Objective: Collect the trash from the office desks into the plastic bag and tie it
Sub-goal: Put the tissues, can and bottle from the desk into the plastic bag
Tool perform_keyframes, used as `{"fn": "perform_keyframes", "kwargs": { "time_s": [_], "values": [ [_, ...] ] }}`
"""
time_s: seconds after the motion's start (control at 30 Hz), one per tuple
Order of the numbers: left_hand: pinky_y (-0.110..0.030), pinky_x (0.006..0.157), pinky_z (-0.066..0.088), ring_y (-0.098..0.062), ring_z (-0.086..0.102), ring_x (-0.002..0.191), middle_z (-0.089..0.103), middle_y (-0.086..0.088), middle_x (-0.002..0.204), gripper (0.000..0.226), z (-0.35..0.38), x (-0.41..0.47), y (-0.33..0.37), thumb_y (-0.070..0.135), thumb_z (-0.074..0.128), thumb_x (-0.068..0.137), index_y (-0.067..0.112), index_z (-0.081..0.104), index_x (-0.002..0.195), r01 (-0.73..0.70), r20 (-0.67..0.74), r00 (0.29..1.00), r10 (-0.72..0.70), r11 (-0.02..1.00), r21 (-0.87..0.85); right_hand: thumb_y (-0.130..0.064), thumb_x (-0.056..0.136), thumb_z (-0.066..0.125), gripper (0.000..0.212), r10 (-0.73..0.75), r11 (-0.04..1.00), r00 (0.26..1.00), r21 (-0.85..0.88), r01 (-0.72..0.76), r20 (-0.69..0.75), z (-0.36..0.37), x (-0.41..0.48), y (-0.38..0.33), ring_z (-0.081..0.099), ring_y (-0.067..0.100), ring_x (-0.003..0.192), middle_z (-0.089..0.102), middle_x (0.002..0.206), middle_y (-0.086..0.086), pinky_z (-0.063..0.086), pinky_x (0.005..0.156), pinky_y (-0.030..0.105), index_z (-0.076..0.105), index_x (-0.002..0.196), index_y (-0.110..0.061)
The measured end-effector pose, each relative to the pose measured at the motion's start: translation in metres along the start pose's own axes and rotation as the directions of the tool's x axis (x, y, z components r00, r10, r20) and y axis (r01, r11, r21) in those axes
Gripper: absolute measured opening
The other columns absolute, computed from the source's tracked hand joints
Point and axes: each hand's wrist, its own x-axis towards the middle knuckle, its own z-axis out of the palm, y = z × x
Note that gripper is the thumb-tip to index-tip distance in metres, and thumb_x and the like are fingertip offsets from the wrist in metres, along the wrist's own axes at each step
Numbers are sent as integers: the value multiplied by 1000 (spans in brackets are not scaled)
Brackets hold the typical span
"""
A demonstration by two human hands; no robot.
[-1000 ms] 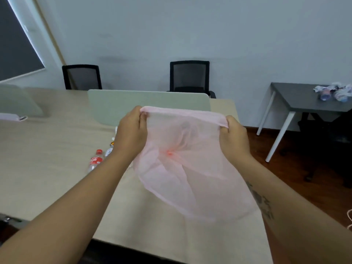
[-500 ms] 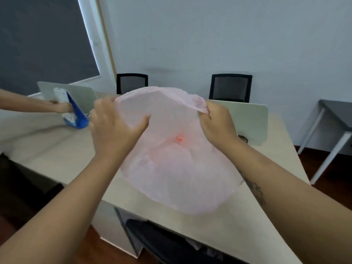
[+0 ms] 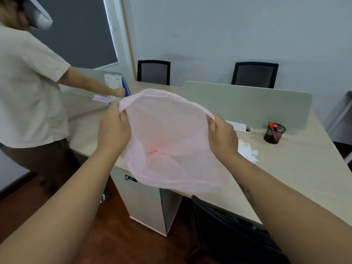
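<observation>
The desk (image 3: 285,178) spreads under the pink plastic bag (image 3: 171,149) (thin enough to see through), which hangs with its mouth stretched wide between the left hand (image 3: 114,130) and right hand (image 3: 222,138). Each hand grips one side of its rim; crumpled white paper (image 3: 247,151) lies just beyond the right hand.

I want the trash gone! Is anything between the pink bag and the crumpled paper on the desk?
Nothing visible. The crumpled paper lies on the desk just beyond the right hand gripping the pink bag; the pen cup stands farther back, aside.
</observation>
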Motion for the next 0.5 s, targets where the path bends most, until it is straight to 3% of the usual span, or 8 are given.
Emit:
{"fn": "perform_keyframes", "kwargs": {
  "time_s": [0.07, 0.13, 0.17, 0.23, 0.33, 0.43, 0.5],
  "values": [
    [-34, 68, 32, -26, 48, 81, 54, -6, 89, 18, 10, -14, -11, 17, 36, 103, 10, 50, 95, 56, -14, 998, -56, 998, -27, -46, 103, 30, 45, -51, 999, 981, 14, 49, 189, 30, -15, -11, 59, 36, 91, 65, 91, 14, 48, 75, 43, 54, 89, -11],
    [-38, 69, 41, -29, 54, 80, 57, -7, 87, 25, 25, -31, -31, 27, 35, 104, 10, 51, 95, 92, 71, 993, -94, 995, 31, -45, 104, 30, 48, -39, 999, 931, 23, 33, 363, 59, -30, -5, 55, 35, 116, 66, 114, 18, 46, 89, 43, 60, 100, -8],
    [-41, 70, 46, -33, 57, 80, 60, -11, 86, 28, 32, -40, -42, 32, 34, 104, 11, 50, 94, 83, 136, 986, -95, 992, 90, -42, 104, 31, 47, -9, 999, 923, 50, -11, 384, 69, -36, 0, 52, 36, 121, 63, 121, 20, 43, 92, 42, 61, 109, -6],
    [-43, 69, 48, -39, 59, 81, 62, -17, 88, 31, 43, -53, -65, 38, 32, 104, 13, 46, 93, 40, 240, 966, -91, 977, 210, -35, 105, 35, 43, 72, 988, 944, 109, -112, 321, 83, -41, 8, 53, 37, 118, 63, 122, 20, 42, 90, 41, 58, 123, -4],
    [-42, 68, 45, -40, 60, 85, 62, -17, 90, 28, 45, -38, -81, 35, 32, 104, 11, 47, 97, 26, 202, 976, -87, 958, 285, -37, 103, 34, 43, 173, 967, 976, 166, -195, 134, 100, -35, 16, 56, 33, 114, 65, 121, 14, 44, 91, 38, 58, 127, -11],
    [-42, 68, 44, -34, 56, 79, 59, -12, 87, 23, 44, -2, -77, 26, 35, 104, 9, 49, 98, 57, 68, 995, -69, 983, 174, -55, 93, 24, 58, 234, 932, 972, 292, -216, -27, 113, -20, 19, 58, 31, 107, 66, 109, 10, 47, 94, 44, 61, 110, -14],
    [-42, 68, 45, -31, 55, 78, 60, -11, 88, 21, 51, 14, -77, 22, 36, 103, 8, 51, 100, 67, -1, 998, -67, 995, 78, -52, 97, 27, 53, 226, 932, 974, 297, -209, -25, 127, -12, 26, 57, 30, 106, 66, 108, 9, 46, 93, 43, 60, 114, -14]
  ]
}}
